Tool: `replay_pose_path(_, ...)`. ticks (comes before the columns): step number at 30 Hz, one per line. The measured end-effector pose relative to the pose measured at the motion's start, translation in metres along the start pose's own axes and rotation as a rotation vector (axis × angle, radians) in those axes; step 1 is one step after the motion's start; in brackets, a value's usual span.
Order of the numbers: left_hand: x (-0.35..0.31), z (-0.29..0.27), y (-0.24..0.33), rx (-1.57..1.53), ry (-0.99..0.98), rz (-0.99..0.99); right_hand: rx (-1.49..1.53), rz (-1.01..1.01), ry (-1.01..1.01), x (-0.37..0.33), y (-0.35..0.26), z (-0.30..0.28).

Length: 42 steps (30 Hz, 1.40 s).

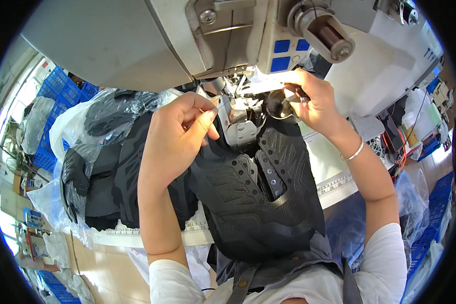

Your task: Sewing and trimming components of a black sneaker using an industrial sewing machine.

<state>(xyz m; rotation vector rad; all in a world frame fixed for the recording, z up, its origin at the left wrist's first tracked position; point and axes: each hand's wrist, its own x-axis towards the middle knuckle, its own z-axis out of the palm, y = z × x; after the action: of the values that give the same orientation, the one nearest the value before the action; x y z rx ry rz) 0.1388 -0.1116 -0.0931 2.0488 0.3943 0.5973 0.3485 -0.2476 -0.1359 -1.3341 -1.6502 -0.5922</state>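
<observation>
A black shoe upper [258, 187] with rows of lace holes and a slit down its middle hangs over the table's front edge, its far end under the head of a sewing machine [238, 134]. My left hand [180, 134] is left of the needle area, thumb and fingers pinched together by what looks like a fine thread. On the other side, my right hand [311, 101] is closed beside the needle area, next to a round dark metal part [279, 105]. A small metallic piece shows between its fingers; its kind is unclear.
More black shoe uppers [106, 195] and clear plastic bags [76, 126] lie on the left. A brown thread spool [334, 40] sits on the machine, near blue buttons [280, 64]. A ruler strip [334, 187] edges the table. Blue crates [430, 223] stand at the right.
</observation>
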Motion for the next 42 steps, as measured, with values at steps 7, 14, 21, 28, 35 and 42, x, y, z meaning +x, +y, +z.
replay_pose_path(7, 0.001, 0.000, -0.005, -0.018, 0.058, 0.001, 0.654, 0.781, -0.416, 0.035, -0.057, -0.021)
replay_pose_path(14, 0.001, 0.003, -0.003, 0.036, 0.007, 0.003, 1.020, 0.786, -0.345, 0.033, -0.052, -0.005)
replay_pose_path(21, 0.001, 0.001, -0.007, 0.002, 0.023, 0.031, 1.031, 0.759, -0.344, 0.024, -0.047, -0.007)
replay_pose_path(28, 0.002, -0.001, -0.006, -0.008, 0.010, 0.030, 0.458, 0.744, 0.002, 0.007, -0.017, -0.013)
replay_pose_path(35, 0.000, 0.001, -0.005, 0.008, -0.006, 0.007, 0.425, 0.725, -0.111, 0.039, -0.022, 0.000)
replay_pose_path(42, 0.004, 0.005, -0.006, -0.008, -0.019, 0.001, 0.646, 0.666, -0.095, 0.039, -0.015, 0.019)
